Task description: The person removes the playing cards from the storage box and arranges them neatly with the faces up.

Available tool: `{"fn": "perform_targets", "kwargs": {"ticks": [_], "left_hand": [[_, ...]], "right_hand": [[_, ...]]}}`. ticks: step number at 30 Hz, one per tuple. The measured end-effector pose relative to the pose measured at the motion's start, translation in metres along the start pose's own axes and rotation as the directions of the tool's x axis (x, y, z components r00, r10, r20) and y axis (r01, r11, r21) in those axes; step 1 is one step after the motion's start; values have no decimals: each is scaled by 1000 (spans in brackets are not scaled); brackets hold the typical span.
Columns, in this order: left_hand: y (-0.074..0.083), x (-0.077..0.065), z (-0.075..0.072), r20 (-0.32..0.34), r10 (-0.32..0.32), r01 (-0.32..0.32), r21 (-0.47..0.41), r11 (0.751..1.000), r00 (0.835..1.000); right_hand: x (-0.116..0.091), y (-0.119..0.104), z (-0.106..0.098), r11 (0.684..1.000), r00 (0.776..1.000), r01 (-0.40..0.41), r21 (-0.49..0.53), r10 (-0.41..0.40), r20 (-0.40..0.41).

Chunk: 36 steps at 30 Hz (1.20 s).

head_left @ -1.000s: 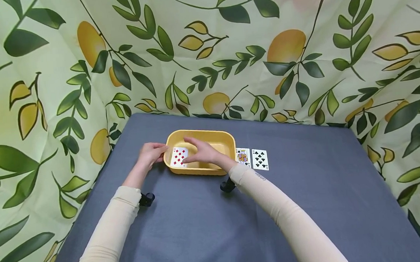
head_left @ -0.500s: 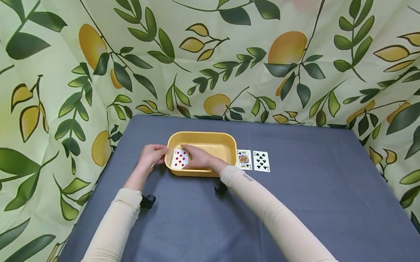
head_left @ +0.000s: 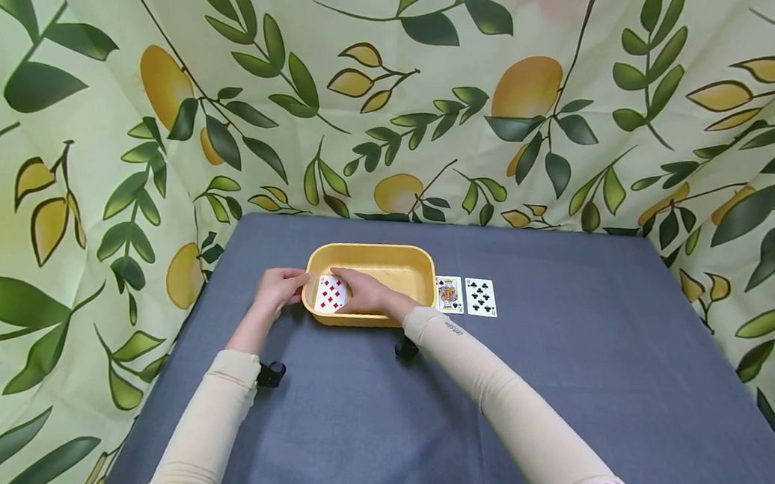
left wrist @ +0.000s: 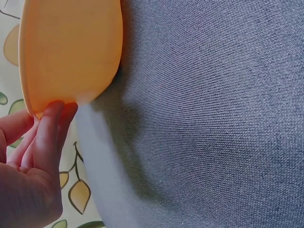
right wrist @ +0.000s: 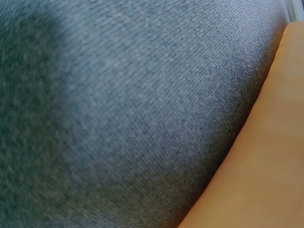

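A yellow plastic tub stands on the dark table in the head view. A diamonds playing card lies face up inside its left end. My left hand grips the tub's left end; the left wrist view shows thumb and fingers pinching the rim. Reaching into the tub from the right, my right hand spans the diamonds card, fingers at its far edge and thumb at its near edge. The palm hides part of the tub floor. In the right wrist view only the tub's outer wall and cloth appear.
Right of the tub, a face card and a clubs card lie face up side by side, the face card close against the tub. A leaf-patterned curtain rises behind the blue-grey tabletop.
My right hand has lowered and closed in around the diamonds card, its spread fingers drawing nearer to the card's edges. My left hand keeps its grip on the tub's rim.
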<state>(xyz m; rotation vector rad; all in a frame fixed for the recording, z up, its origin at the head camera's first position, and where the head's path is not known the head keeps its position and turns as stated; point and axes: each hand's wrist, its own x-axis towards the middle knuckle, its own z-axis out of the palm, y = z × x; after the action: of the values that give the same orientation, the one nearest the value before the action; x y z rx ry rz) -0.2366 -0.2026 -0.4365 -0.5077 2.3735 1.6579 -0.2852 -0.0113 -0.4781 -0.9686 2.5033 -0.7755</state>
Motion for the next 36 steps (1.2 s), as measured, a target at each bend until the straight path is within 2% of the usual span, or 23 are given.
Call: {"fn": "perform_targets", "kwargs": {"ticks": [8, 14, 19, 26, 36], "left_hand": [[-1, 0, 1, 7, 6, -6, -14, 1000, 1000], [-1, 1, 1, 6, 6, -6, -10, 1000, 1000], [0, 1, 0, 0, -16, 16, 4, 1000, 1000], [3, 2, 0, 0, -14, 14, 23, 1000, 1000], [2, 2, -1, 14, -14, 14, 13, 1000, 1000]], "right_hand": [[-2, 1, 0, 1000, 1000, -1, 25, 2, -30], [-10, 1, -9, 998, 999, 3, 70, 0, -51], [-19, 4, -24, 996, 999, 7, 88, -3, -54], [-39, 9, -49, 996, 998, 31, 88, -27, -49], [-80, 12, -87, 994, 996, 72, 81, -67, -60]]}}
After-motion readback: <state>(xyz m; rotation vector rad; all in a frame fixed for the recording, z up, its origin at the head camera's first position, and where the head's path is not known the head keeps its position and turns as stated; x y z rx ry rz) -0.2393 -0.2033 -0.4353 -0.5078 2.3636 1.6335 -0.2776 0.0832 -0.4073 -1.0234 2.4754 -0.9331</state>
